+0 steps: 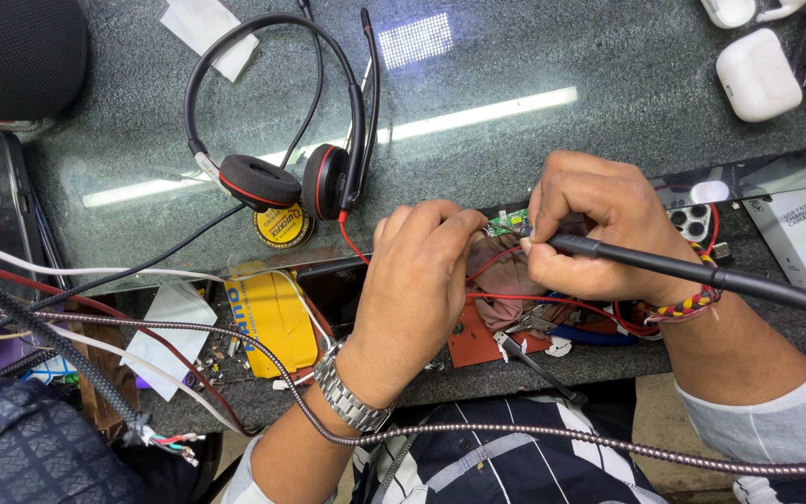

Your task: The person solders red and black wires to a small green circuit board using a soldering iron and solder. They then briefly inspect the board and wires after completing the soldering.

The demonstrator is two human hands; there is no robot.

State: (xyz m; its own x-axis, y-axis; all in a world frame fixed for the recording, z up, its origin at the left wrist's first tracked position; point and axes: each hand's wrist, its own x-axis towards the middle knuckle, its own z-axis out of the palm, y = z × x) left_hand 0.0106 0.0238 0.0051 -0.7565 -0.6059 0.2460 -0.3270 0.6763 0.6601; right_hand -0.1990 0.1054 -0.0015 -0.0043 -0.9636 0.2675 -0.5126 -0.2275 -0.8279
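Our right hand [599,224] grips the soldering iron [701,273] on the small green board [507,222] pinched by our left hand [422,271]; joint unfinished, we judge.

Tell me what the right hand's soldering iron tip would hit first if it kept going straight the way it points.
The right hand points the black soldering iron leftward. Its tip sits at the small green circuit board, so the board comes first; just beyond are the left hand fingertips. Depth between tip and board is unclear.
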